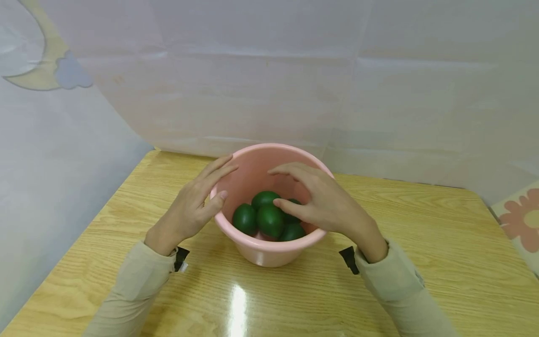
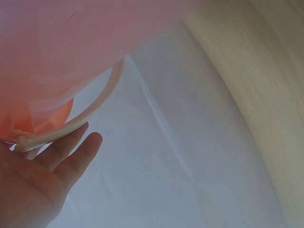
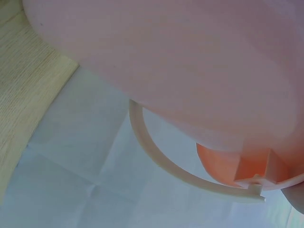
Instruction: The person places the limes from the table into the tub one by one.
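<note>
A pink bucket (image 1: 257, 244) stands on the table with several smooth, dark green, egg-shaped fruits (image 1: 270, 220) at its bottom. My left hand (image 1: 191, 206) is at the bucket's left rim, its fingers spread and nearly straight. In the left wrist view those fingers (image 2: 76, 161) lie close to the pale bucket handle (image 2: 102, 97); contact there is unclear. Over the right rim reaches my right hand (image 1: 322, 199), with fingers loosely bent above the fruits and nothing visibly held. Its thumb tip appears in front of the fruits; whether it touches one I cannot tell.
The wood-grain table (image 1: 421, 243) extends to both sides of the bucket. Behind it hangs a pale, creased backdrop (image 1: 269, 93), with a moon at the left and a flower (image 1: 522, 215) at the right. The handle (image 3: 161, 159) hangs along the bucket's far side.
</note>
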Motion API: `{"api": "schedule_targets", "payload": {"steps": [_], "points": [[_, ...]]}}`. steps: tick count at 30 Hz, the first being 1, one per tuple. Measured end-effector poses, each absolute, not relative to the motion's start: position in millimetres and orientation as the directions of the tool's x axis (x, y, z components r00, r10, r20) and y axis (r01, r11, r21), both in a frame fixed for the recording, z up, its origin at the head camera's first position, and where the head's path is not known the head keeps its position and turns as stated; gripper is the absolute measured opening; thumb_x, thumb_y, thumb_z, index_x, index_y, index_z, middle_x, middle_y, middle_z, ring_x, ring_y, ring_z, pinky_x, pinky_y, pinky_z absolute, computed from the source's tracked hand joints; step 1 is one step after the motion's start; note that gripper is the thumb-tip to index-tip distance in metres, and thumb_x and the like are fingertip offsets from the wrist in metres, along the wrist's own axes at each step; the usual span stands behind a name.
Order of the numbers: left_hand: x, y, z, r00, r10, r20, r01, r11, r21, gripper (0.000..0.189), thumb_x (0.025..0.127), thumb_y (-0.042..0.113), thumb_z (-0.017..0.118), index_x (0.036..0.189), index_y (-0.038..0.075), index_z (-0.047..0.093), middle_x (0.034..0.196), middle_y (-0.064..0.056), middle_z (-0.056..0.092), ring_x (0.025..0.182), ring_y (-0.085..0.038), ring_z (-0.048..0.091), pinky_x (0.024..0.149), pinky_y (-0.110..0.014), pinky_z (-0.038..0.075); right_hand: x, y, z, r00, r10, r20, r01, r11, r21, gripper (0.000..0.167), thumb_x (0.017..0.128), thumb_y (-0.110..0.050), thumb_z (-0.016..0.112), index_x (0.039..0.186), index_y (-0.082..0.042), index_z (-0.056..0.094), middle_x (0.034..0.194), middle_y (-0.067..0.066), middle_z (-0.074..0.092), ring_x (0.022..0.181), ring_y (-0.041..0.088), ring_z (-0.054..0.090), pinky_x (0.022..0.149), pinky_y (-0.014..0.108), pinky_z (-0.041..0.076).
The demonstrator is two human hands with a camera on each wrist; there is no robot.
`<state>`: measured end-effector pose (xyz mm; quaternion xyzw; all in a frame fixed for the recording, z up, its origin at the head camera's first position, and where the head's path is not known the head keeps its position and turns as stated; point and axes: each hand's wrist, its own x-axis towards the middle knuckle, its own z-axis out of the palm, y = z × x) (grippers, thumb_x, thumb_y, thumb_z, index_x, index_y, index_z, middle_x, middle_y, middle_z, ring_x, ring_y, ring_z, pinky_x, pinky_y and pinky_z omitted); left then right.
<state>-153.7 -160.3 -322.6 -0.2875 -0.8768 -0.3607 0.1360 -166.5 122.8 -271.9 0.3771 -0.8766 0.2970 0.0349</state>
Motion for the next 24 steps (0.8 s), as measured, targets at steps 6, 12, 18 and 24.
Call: {"api": "schedule_targets", "payload": {"steps": [6, 12, 18, 24], "points": [[-154.7, -159.1, -322.5, -0.793, 0.408, 0.452, 0.609, 0.569, 0.553, 0.053, 0.097, 0.023, 0.048, 0.15, 0.018, 0.044, 0.163, -0.001, 0.03, 0.147, -0.026, 0.035, 0.109, -0.061, 0.036, -166.6, 122.7, -272.1, -0.726, -0.615, 0.307, -0.677, 0.561, -0.477, 0.046, 0.09, -0.03, 0.071, 0.131, -0.014, 0.059, 0.13, -0.002, 0.062, 0.127, 0.016, 0.055, 0.11, 0.039, 0.041], [-156.4, -159.6, -321.8, -0.79, 0.411, 0.455, 0.612, 0.574, 0.544, 0.052, 0.099, 0.024, 0.045, 0.151, 0.017, 0.043, 0.163, -0.001, 0.03, 0.147, -0.027, 0.035, 0.107, -0.06, 0.038, -167.7, 121.6, -271.8, -0.728, -0.591, 0.346, -0.683, 0.587, -0.434, 0.044, 0.091, -0.03, 0.07, 0.13, -0.013, 0.06, 0.131, 0.001, 0.063, 0.129, 0.018, 0.054, 0.111, 0.042, 0.04], [-158.0, -161.8, -318.4, -0.804, 0.415, 0.426, 0.595, 0.562, 0.575, 0.055, 0.099, 0.027, 0.048, 0.152, 0.02, 0.04, 0.163, -0.001, 0.028, 0.15, -0.026, 0.029, 0.111, -0.063, 0.032, -168.7, 119.7, -270.0, -0.714, -0.55, 0.434, -0.701, 0.566, -0.435, 0.04, 0.09, -0.025, 0.072, 0.128, -0.013, 0.063, 0.131, 0.001, 0.064, 0.131, 0.02, 0.053, 0.111, 0.043, 0.04], [-160.6, -165.9, -310.0, -0.83, 0.387, 0.401, 0.558, 0.575, 0.598, 0.056, 0.098, 0.031, 0.05, 0.152, 0.022, 0.041, 0.163, 0.002, 0.028, 0.151, -0.026, 0.027, 0.114, -0.061, 0.028, -168.3, 125.9, -267.4, -0.734, -0.46, 0.499, -0.674, 0.584, -0.453, 0.042, 0.088, -0.022, 0.074, 0.128, -0.012, 0.065, 0.14, 0.008, 0.058, 0.136, 0.027, 0.049, 0.112, 0.047, 0.039]]}}
